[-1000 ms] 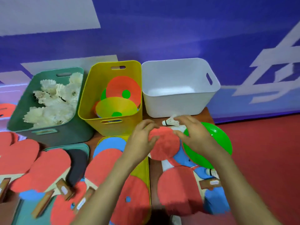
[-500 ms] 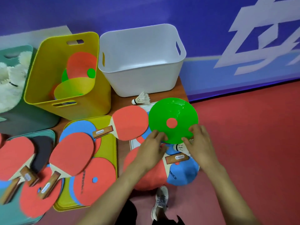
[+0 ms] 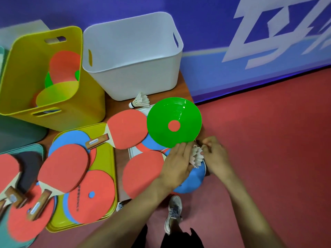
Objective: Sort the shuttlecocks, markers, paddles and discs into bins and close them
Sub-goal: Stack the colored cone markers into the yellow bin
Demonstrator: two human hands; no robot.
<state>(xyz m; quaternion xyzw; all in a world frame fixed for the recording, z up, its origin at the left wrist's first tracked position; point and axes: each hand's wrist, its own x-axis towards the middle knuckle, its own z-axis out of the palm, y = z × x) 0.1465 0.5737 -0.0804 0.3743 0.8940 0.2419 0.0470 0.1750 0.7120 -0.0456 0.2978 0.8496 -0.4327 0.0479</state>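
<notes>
Half a second ago both hands sat at the green disc's near rim. Now the right hand pinches a shuttlecock by its skirt, grip clamped on it, at 5 o'clock of the disc. The left hand lies flat alongside, fingers straight. I'd say that's one more piece ready for binning. It hangs at the worktop's right edge, and the teal bin sits far off at 9 o'clock, across strewn paddles.

place: sports hall | signs: red court floor, blue wall banner, paddles, shuttlecock
</notes>
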